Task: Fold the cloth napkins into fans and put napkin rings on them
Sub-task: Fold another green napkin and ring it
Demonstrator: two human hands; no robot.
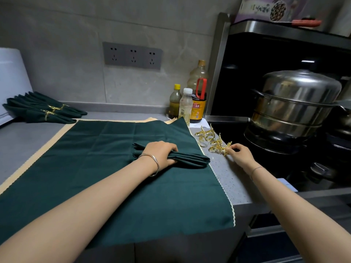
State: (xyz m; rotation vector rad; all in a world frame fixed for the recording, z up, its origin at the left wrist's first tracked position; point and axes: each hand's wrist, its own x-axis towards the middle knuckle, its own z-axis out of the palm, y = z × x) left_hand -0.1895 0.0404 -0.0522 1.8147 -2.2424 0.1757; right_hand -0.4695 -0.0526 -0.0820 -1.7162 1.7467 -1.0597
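Note:
A pleated dark green napkin (191, 159) lies on top of flat green napkins (106, 168) spread over the counter. My left hand (161, 153) grips the pleated napkin round its middle and holds it down. To the right, on the speckled counter, sits a cluster of gold leaf-shaped napkin rings (209, 138). My right hand (240, 153) pinches the nearest gold ring (226, 149) with its fingertips. Several finished fan napkins with gold rings (45, 111) lie at the back left.
Three bottles of oil and sauce (187, 105) stand against the wall behind the rings. A large steel steamer pot (292, 109) sits on the black stove at right. A white appliance (11, 80) stands at far left. The counter's edge (245, 204) runs close on the right.

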